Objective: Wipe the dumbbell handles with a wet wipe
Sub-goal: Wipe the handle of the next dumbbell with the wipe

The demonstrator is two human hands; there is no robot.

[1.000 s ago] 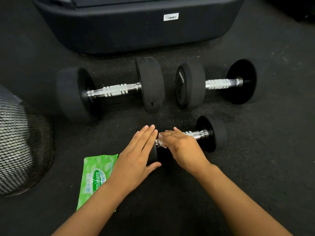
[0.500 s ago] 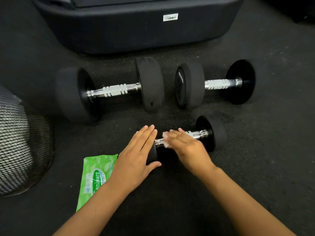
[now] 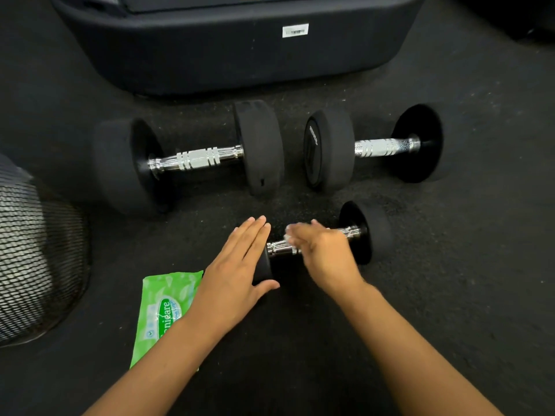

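Three black dumbbells with chrome handles lie on the dark floor. The small dumbbell [image 3: 372, 232] lies nearest to me. My left hand [image 3: 237, 265] rests flat on its left weight, fingers straight and together. My right hand [image 3: 321, 250] is closed over its chrome handle [image 3: 279, 247], pressing a white wet wipe [image 3: 289, 235] against it; only a scrap of wipe shows at the fingertips. A large dumbbell [image 3: 195, 159] lies behind at the left and another large dumbbell [image 3: 381, 147] at the right, both untouched.
A green wet-wipe pack [image 3: 163, 307] lies on the floor under my left forearm. A black mesh basket [image 3: 33, 253] stands at the left edge. A big dark machine base [image 3: 240, 46] with a white label blocks the back.
My right hand has slid to the right along the small dumbbell's handle with the wipe, baring more chrome at the left end. My left hand has stayed on the weight.
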